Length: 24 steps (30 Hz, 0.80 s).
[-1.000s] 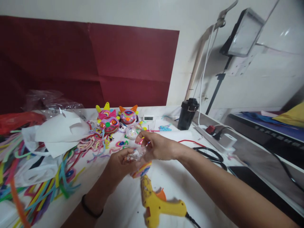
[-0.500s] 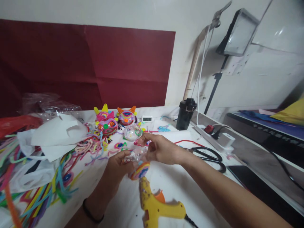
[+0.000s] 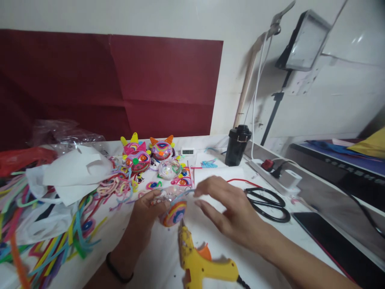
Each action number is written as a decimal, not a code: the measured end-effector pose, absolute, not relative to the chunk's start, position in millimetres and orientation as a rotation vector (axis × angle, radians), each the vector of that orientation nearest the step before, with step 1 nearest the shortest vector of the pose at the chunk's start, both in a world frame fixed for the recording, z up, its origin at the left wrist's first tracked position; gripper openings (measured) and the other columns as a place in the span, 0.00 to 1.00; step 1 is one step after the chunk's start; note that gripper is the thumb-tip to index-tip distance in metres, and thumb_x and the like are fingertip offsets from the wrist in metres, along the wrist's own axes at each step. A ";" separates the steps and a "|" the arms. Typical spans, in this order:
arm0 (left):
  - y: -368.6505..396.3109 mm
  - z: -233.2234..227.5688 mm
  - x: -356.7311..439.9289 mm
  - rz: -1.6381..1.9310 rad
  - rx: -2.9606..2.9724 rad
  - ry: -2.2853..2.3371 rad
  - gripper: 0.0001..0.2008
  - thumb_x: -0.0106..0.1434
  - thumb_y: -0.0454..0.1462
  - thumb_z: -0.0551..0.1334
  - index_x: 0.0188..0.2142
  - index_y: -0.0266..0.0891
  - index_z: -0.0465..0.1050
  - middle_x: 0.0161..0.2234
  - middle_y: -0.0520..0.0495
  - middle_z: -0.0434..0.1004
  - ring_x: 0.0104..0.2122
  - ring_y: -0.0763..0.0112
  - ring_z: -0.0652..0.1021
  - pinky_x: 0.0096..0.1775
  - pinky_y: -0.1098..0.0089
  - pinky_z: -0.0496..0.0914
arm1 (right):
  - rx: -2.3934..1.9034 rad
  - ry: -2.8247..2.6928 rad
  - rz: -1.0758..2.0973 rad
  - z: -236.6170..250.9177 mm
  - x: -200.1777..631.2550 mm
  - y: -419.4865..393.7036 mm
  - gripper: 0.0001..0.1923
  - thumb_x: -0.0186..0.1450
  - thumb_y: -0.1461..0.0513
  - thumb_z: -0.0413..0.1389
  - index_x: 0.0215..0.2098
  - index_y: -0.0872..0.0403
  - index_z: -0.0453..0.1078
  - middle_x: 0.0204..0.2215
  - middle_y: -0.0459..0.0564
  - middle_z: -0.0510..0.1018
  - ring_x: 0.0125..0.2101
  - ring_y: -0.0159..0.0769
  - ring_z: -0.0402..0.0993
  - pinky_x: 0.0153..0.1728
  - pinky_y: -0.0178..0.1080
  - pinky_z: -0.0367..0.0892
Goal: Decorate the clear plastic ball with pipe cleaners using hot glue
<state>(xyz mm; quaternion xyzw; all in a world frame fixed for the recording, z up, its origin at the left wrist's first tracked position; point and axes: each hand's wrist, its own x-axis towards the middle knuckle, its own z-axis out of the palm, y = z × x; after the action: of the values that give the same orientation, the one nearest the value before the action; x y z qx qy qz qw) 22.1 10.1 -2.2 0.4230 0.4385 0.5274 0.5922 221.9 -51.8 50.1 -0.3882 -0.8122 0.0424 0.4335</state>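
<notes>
Clear ball ornament (image 3: 173,206) with a coiled, rainbow-coloured disc on its near face, held above the white table (image 3: 210,237). The left hand (image 3: 147,214) is closed around its far and left side; the right hand (image 3: 231,210) hovers just to its right, fingers spread and gripping nothing. The ornament looks light and stiff, probably a thin plastic shell with loose glitter inside: smooth, likely slippery, and liable to crack if squeezed. The glued disc seems the weak point, so the bare shell at the sides is judged the safer hold.

Directly below the hands lies one yellow glue gun (image 3: 201,261), nozzle towards the ornament. Beyond the hands: one more clear ball (image 3: 169,168) and three finished horned ornaments (image 3: 150,152), though overlap makes that count uncertain. Right of the right hand: one pair of black scissors (image 3: 267,202), one black cup (image 3: 237,145) and one power strip (image 3: 276,174). Left of the left hand: a heap of coloured foam strips (image 3: 60,237), too many and too tangled to count, and white paper sheets (image 3: 72,172).
</notes>
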 end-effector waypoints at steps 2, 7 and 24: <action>10.8 -0.7 22.1 1.247 0.941 1.030 0.17 0.38 0.33 0.72 0.31 0.37 0.74 0.22 0.54 0.78 0.22 0.71 0.75 0.29 0.71 0.69 | -1.032 -2.234 0.216 43.4 228.8 -73.6 0.05 0.66 0.66 0.52 0.38 0.51 0.68 0.33 0.51 0.77 0.34 0.41 0.73 0.38 0.43 0.67; 5.6 7.2 25.2 1.247 0.934 0.973 0.10 0.42 0.33 0.70 0.27 0.39 0.74 0.21 0.56 0.75 0.22 0.73 0.73 0.27 0.73 0.67 | -1.185 -2.505 0.330 5.7 238.0 -104.0 0.16 0.61 0.62 0.61 0.48 0.52 0.69 0.40 0.55 0.79 0.40 0.45 0.75 0.42 0.41 0.69; 1.7 5.7 25.4 1.216 1.018 0.848 0.04 0.48 0.35 0.67 0.26 0.40 0.74 0.24 0.54 0.76 0.26 0.72 0.74 0.30 0.73 0.70 | -0.886 -2.479 -0.250 -46.4 223.0 -92.1 0.13 0.71 0.65 0.44 0.50 0.58 0.66 0.33 0.55 0.80 0.35 0.41 0.76 0.37 0.41 0.71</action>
<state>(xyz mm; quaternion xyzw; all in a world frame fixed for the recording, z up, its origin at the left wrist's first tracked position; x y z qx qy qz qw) 25.4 1.7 5.7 0.4431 0.3689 0.5295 0.6222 223.0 -92.1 -46.4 -0.3247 -0.9086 -0.0916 0.2460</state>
